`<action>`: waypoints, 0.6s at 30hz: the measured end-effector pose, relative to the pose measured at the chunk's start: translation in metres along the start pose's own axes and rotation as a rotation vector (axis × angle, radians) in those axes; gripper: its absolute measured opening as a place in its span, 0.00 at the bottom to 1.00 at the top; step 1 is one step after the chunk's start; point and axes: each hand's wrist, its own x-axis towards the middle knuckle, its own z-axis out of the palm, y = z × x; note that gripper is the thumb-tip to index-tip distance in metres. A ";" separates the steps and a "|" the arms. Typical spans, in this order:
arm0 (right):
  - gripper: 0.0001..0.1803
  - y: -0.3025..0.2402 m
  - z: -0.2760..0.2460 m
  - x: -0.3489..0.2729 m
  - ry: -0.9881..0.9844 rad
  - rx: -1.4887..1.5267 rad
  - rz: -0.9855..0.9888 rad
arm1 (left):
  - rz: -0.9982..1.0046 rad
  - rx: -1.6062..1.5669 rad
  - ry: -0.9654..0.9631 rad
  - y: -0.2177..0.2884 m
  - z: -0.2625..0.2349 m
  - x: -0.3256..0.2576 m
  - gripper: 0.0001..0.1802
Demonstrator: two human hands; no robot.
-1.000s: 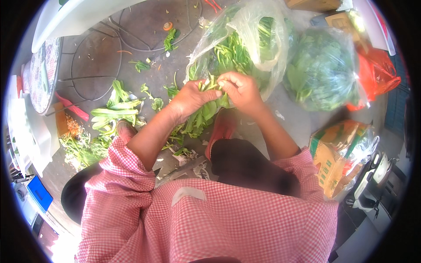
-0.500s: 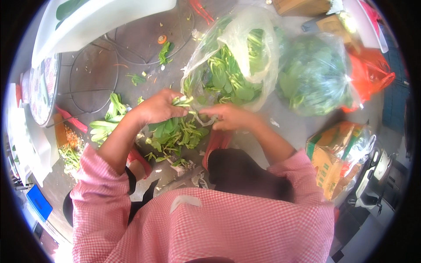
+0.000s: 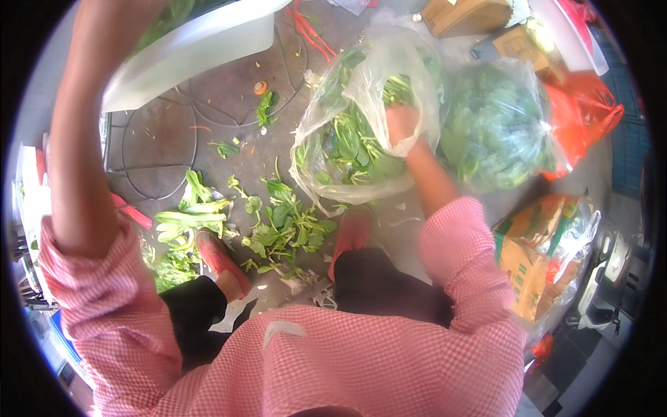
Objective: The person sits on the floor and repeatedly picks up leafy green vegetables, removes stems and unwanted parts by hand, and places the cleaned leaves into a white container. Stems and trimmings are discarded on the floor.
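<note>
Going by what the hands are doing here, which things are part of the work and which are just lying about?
In the work:
- right hand, reaching into the clear bag of leafy greens
- left arm, raised toward the white tub; its hand is out of view
- trimmed greens on the ground

Lying about:
- second bag of greens
- red bag
- cardboard boxes
- orange printed sack
</note>
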 end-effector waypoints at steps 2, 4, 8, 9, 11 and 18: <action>0.11 0.021 -0.006 -0.037 -0.092 -0.078 -0.007 | 0.155 0.023 -0.149 -0.025 0.002 -0.031 0.17; 0.12 0.028 -0.001 -0.051 0.059 -0.033 -0.075 | 0.395 -0.117 -0.329 -0.029 -0.002 -0.073 0.20; 0.12 0.042 0.019 -0.052 -0.073 -0.042 0.000 | 0.230 -0.369 -0.489 -0.009 0.036 -0.161 0.14; 0.11 0.038 0.007 -0.053 0.018 0.120 -0.028 | 0.125 -0.430 -0.544 -0.011 0.045 -0.181 0.13; 0.11 0.014 -0.039 -0.055 0.195 0.452 -0.088 | -0.160 -0.506 -0.639 -0.018 0.057 -0.216 0.11; 0.14 -0.042 -0.080 -0.075 -0.253 1.443 0.082 | -0.546 -0.622 -0.710 -0.014 0.094 -0.244 0.11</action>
